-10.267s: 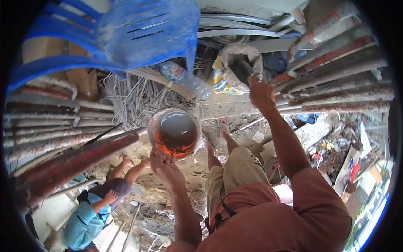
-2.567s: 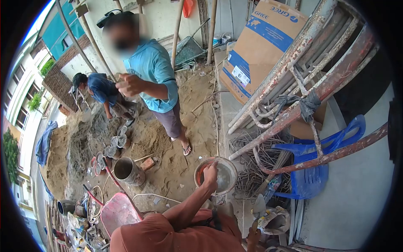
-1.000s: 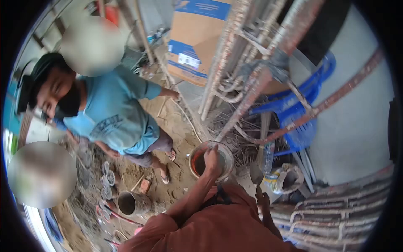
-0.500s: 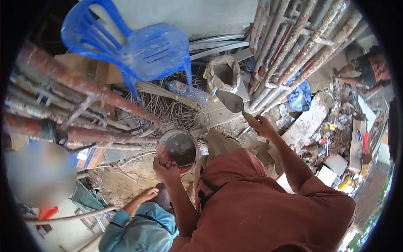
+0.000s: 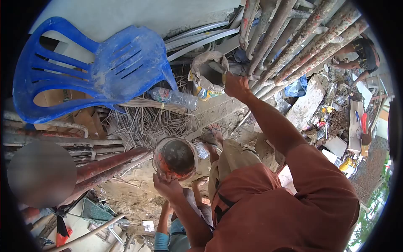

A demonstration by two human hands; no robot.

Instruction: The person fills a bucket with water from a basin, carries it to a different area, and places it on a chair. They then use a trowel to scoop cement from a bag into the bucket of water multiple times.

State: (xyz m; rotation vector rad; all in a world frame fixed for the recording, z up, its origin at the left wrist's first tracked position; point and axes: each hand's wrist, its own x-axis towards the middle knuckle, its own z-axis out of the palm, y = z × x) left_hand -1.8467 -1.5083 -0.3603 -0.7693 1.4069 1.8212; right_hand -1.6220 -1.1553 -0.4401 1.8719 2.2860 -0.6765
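My left hand grips the near rim of a round bucket and holds it upright at my waist. Dark grey wet mix lies inside, with a reddish patch along the wall. My right hand is closed around the handle of a trowel, stretched out to an open paper sack. The trowel's blade is at the sack's mouth, over its grey contents; the handle is hidden by my fingers.
A dusty blue plastic chair stands left of the sack. A plastic bottle lies on bundled wire rods. Rusty scaffold pipes lean at right. A co-worker in teal is close below my left arm; another person is far right.
My right hand has moved up and left, bringing the trowel to the sack. The view has shifted, and the co-worker in teal now shows lower, mostly behind my left arm.
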